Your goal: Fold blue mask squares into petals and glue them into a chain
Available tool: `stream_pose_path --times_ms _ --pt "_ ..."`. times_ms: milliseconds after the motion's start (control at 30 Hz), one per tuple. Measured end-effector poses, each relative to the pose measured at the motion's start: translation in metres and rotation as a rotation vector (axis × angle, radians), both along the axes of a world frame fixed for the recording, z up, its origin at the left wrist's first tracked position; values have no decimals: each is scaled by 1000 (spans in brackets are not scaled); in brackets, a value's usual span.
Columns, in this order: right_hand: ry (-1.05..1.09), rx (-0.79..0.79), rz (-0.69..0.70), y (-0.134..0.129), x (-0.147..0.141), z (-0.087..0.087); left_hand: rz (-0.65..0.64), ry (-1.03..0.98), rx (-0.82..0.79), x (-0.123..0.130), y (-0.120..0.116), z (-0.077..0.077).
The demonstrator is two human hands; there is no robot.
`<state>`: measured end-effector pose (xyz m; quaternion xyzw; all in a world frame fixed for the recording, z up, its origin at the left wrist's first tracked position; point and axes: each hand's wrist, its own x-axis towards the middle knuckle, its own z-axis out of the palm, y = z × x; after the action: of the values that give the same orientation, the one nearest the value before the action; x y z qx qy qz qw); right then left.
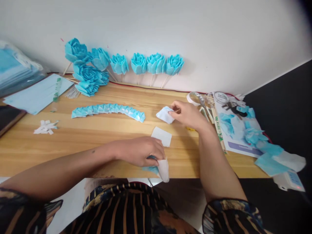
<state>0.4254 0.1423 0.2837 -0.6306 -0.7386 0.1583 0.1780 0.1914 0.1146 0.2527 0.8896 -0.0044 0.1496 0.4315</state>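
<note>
Near the table's front edge, my left hand (pixel 141 151) is closed on a thin white fabric piece (pixel 163 170) that hangs over the edge. Below that hand, a light blue fabric scrap (pixel 152 169) shows in part. My right hand (pixel 191 116) pinches the right corner of a pale blue-white folded fabric piece (pixel 164 114), at or just over the tabletop. Between the hands lies a flat white fabric piece (pixel 163 136), partly covered by my left fingers. To the left, a curved strip of overlapping folded blue pieces (pixel 107 110) rests on the wood.
Several blue fabric flowers (pixel 156 64) on sticks lean against the wall. Blue sheets (pixel 40 92) and white strips (pixel 45 127) lie at left. Tape (pixel 191 97), scissors (pixel 207 114), chopsticks (pixel 216 128) and blue scraps (pixel 254 135) on a printed sheet (pixel 241 148) fill the right side.
</note>
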Motion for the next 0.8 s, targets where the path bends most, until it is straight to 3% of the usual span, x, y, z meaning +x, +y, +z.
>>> stream_pose_path --times_ms 100,333,467,600,800 --pt "157 73 -60 3 8 -4 -108 25 6 1 0 2" --pt "374 70 -27 6 12 -7 -58 45 51 4 -3 -3" --pt "479 -90 94 1 10 -1 -69 -10 -23 5 -5 2" --pt "352 -370 260 -6 -1 4 -152 -24 -124 5 -8 7" --pt "29 -380 382 -8 -19 1 -187 -2 -138 4 -11 2"
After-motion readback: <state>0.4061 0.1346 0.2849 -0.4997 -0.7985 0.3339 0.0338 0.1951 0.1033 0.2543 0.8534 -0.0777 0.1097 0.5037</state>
